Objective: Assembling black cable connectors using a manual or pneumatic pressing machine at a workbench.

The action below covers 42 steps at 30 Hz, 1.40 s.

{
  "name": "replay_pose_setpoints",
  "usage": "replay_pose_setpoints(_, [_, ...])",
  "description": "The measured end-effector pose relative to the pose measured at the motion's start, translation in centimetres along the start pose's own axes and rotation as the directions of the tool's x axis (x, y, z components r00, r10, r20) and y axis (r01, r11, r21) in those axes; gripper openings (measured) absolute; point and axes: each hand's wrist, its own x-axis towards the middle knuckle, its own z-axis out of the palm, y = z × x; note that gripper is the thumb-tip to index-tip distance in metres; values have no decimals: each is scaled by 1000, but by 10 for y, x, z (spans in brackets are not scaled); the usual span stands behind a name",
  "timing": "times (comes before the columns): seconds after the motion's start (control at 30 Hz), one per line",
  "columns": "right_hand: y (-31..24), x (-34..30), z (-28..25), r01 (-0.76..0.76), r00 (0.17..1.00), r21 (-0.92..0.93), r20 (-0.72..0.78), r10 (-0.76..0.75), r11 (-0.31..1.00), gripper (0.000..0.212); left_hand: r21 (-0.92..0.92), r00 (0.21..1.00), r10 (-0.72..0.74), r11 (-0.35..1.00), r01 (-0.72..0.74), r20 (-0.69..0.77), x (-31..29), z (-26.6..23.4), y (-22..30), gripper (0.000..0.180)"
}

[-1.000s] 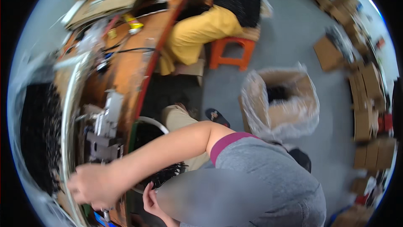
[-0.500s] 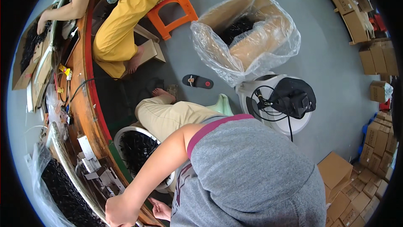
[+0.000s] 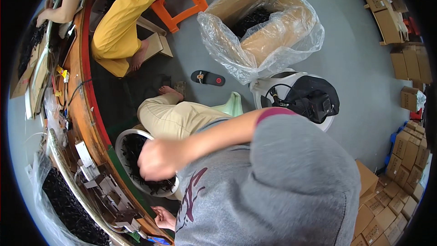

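— What are the hands doing?
— The right hand (image 3: 157, 159) is bunched over the white bowl (image 3: 124, 139) of small black parts (image 3: 136, 148) on the person's lap; I cannot tell whether it grips any. The left hand (image 3: 163, 218) lies low by the worktop (image 3: 98, 123) edge, fingers loosely open, holding nothing.
— And farther off?
— A black sandal (image 3: 207, 78) lies on the floor, beyond it a plastic-lined cardboard box (image 3: 264, 27), and a co-worker sits on an orange stool (image 3: 182, 0).

One white bucket (image 3: 122, 142) of black parts, one orange stool (image 3: 182, 1), one black sandal (image 3: 207, 77), and one plastic-lined carton (image 3: 266, 32) are seen.
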Motion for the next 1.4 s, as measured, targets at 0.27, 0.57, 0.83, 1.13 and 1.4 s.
replay_pose_setpoints(0.27, [27, -131, -311, -833, 551, -415, -552, 626, 367, 5, 75, 999, 39, 996, -40, 15, 14, -23, 23, 61])
replay_pose_setpoints(0.57, [-86, -231, -462, -671, -633, -457, -57, 772, -584, 49, 197, 999, 42, 979, -48, 35, 18, -35, 33, 66])
replay_pose_setpoints(0.83, [-109, -222, -433, -557, -584, -692, -67, 809, -459, 92, 236, 987, 25, 970, -62, 156, 35, -48, 46, 68])
replay_pose_setpoints(1.13, [-107, -224, -403, -340, -326, -926, -47, 944, -164, 65, 210, 992, 16, 977, -41, 123, 30, -43, 39, 70])
replay_pose_setpoints(1.4, [-101, -242, -418, -491, -274, -850, -61, 960, -194, 48, 186, 985, 9, 982, -42, 174, 27, -43, 31, 71])
